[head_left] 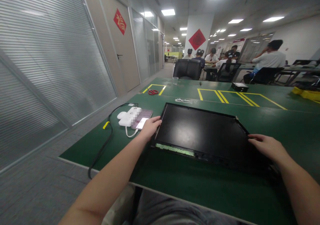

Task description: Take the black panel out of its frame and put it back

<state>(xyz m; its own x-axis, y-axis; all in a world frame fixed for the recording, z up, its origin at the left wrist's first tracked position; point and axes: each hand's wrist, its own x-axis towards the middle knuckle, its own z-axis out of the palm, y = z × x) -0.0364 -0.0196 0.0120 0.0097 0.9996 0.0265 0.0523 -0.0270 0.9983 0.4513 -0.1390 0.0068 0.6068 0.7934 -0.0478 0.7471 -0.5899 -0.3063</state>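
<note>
A black LCD screen panel [203, 128] in a thin dark frame lies in front of me, its face up. Along its near edge, a green circuit strip [175, 149] shows at the left. My left hand [150, 127] grips the panel's left edge, thumb and fingers closed at the frame. At the opposite edge, my right hand [268, 146] has its fingertips closed on the frame; its lower fingers are hidden. The panel's near right corner is dark and hard to make out.
Left of the panel are a phone [142, 119], a white device [128, 116] with a cable, and a black cable [108, 136]. Farther back on the green table [100, 155] are red scissors [153, 92], a clear cup [175, 81] and a black box [239, 87]. People sit beyond.
</note>
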